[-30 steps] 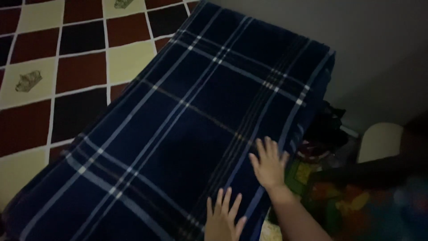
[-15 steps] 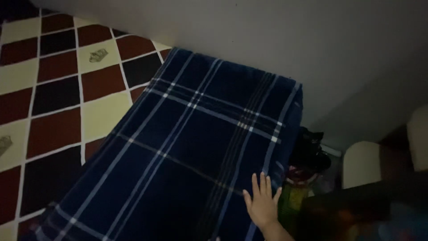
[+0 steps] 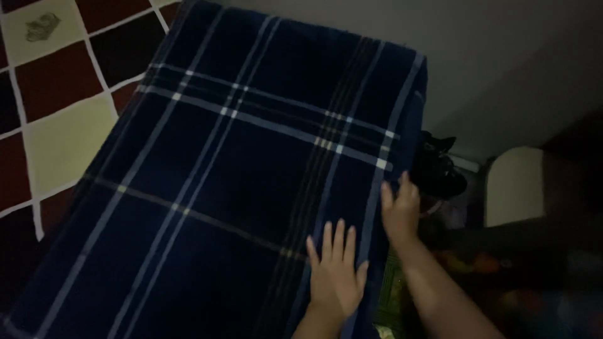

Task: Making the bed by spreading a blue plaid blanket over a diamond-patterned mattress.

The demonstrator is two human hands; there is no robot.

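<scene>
The left hand has come back into view, lying flat with fingers spread on the navy plaid blanket; the right hand has slid to its right edge, fingers loose, grasping nothing. The blanket's long axis runs from lower left toward the grey wall, over a checkered bedspread

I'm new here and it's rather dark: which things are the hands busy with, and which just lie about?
In use:
- blue plaid blanket
- left hand, flat on it
- right hand, at its edge

Lying about:
- checkered bedcover
- dark bundle
- pale rounded object
</scene>
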